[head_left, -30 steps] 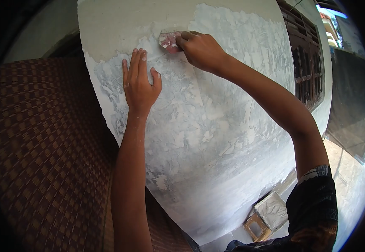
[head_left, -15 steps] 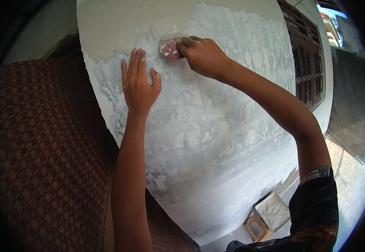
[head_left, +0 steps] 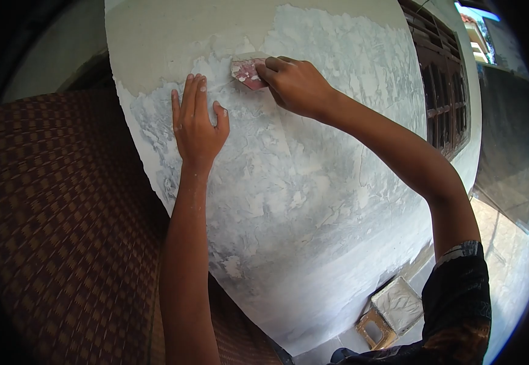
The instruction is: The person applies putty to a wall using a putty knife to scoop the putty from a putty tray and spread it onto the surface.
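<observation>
My right hand (head_left: pixel 292 85) pinches a flat reddish-pink scraper-like piece (head_left: pixel 249 72), smeared with white, against the upper part of the wall (head_left: pixel 288 182). Its exact kind is hard to make out. To the left, my left hand (head_left: pixel 200 128) rests flat on the wall, fingers pointing up and thumb apart, holding nothing. White and grey patches cover the wall's surface around both hands. Above them runs a ragged border with a smoother beige-grey area (head_left: pixel 173 36).
A brown woven mat (head_left: pixel 63 213) hangs along the left side. Dark window shutters (head_left: pixel 444 91) are at the right. On the floor below stand a square container (head_left: pixel 398 304) with a creased whitish top and a brown frame with an opening (head_left: pixel 361 323).
The view has shifted slightly. My right hand and the reddish piece sit a little lower in view; my left hand stays flat on the wall.
</observation>
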Motion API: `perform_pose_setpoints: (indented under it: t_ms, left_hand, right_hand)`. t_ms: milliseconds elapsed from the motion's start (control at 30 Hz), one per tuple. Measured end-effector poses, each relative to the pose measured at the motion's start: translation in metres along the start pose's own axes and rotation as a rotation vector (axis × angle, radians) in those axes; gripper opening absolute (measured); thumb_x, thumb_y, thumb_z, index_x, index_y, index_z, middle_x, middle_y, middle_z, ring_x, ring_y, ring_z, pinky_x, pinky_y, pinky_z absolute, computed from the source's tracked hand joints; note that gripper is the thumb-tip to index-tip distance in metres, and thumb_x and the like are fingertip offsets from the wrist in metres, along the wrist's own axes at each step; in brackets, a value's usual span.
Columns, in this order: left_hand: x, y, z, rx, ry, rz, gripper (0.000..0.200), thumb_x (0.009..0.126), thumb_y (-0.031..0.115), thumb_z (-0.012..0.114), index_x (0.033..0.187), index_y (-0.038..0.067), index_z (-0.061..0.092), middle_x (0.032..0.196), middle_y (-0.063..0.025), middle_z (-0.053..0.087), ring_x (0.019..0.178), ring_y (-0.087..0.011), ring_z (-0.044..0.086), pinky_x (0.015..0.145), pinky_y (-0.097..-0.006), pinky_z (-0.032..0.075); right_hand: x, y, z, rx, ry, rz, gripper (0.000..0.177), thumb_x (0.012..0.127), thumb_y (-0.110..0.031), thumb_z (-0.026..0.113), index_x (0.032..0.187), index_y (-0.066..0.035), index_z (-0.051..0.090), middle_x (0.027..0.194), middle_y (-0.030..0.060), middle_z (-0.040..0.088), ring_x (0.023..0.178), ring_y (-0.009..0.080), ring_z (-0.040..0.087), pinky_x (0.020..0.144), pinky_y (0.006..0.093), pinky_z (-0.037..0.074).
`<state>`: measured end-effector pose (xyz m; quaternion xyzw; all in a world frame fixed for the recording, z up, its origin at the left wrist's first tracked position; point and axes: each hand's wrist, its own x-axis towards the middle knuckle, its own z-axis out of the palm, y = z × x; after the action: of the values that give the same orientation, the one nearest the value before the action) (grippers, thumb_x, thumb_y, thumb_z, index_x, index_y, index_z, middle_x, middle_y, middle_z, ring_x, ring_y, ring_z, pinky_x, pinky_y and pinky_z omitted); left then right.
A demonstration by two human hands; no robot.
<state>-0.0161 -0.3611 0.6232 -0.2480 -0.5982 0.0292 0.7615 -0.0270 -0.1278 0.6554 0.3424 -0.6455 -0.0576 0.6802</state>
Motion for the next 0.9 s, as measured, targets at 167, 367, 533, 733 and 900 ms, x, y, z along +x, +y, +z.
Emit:
perform_pose_setpoints:
  t_ms: [167,367,533,733,900]
  left_hand:
    - [0.000,0.000,0.001,0.017,-0.007,-0.004,0.047,0.084,0.008,0.056,0.129,-0.005,0.057,0.135,-0.0203,0.059,0.135,-0.0337,0.049,0.115,-0.0552,0.030]
    - [-0.001,0.000,0.000,0.009,-0.002,-0.005,0.047,0.084,0.008,0.057,0.129,-0.005,0.056,0.135,-0.0201,0.058,0.135,-0.0328,0.048,0.116,-0.0544,0.029]
    - [0.001,0.001,0.000,0.012,-0.011,0.006,0.047,0.084,0.008,0.057,0.129,-0.005,0.057,0.135,-0.0202,0.058,0.135,-0.0331,0.049,0.116,-0.0546,0.029]
    - [-0.001,-0.001,0.000,0.002,-0.003,0.004,0.047,0.084,0.008,0.057,0.129,-0.006,0.057,0.134,-0.0202,0.059,0.134,-0.0329,0.050,0.115,-0.0545,0.030]
    - [0.000,-0.001,-0.001,-0.006,-0.002,0.009,0.047,0.084,0.008,0.057,0.129,-0.005,0.057,0.134,-0.0205,0.059,0.134,-0.0331,0.050,0.115,-0.0544,0.030]
  right_hand:
    - [0.064,0.054,-0.004,-0.112,0.155,0.093,0.022,0.084,-0.001,0.060,0.105,0.000,0.068,0.092,0.0158,0.067,0.080,0.0340,0.068,0.069,0.0443,0.056]
    - [0.025,0.033,0.009,-0.109,0.014,0.096,0.019,0.080,0.000,0.061,0.098,0.005,0.066,0.098,0.0182,0.067,0.085,0.0339,0.069,0.069,0.0418,0.057]
    - [0.028,0.025,-0.005,-0.036,0.163,0.092,0.021,0.083,-0.004,0.062,0.103,-0.001,0.066,0.089,0.0148,0.065,0.081,0.0343,0.067,0.069,0.0420,0.056]
    - [0.053,0.069,0.009,-0.162,0.099,0.147,0.016,0.083,0.000,0.057,0.096,0.002,0.066,0.092,0.0176,0.066,0.082,0.0364,0.067,0.071,0.0443,0.056]
    - [0.004,0.025,0.007,-0.081,0.043,0.115,0.015,0.084,-0.001,0.058,0.097,0.003,0.065,0.091,0.0174,0.066,0.081,0.0365,0.067,0.070,0.0437,0.057]
